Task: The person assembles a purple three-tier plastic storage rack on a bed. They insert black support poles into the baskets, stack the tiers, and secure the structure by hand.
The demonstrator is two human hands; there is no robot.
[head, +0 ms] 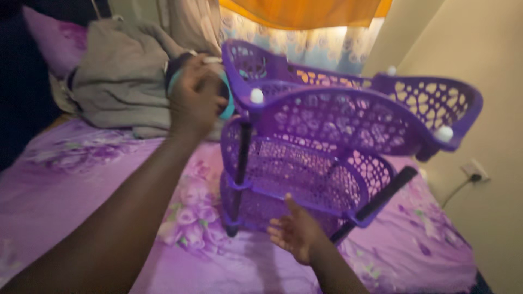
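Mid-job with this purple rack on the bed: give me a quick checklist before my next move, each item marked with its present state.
1. Left hand grips a teal-and-dark object by the rack's top corner: ok.
2. Right hand open near the bottom tier, holding nothing: ok.
3. Purple rack standing level: not ok, tilted.
4. Black leg seated: cannot tell.
5. White caps present on the posts in view: ok.

Single head-worn camera, looking forward and slightly down over a bed (65,179) with floral purple sheet. Close range: purple tiered plastic rack (327,141) fills centre frame, both forearms entering from the bottom edge. No second view.
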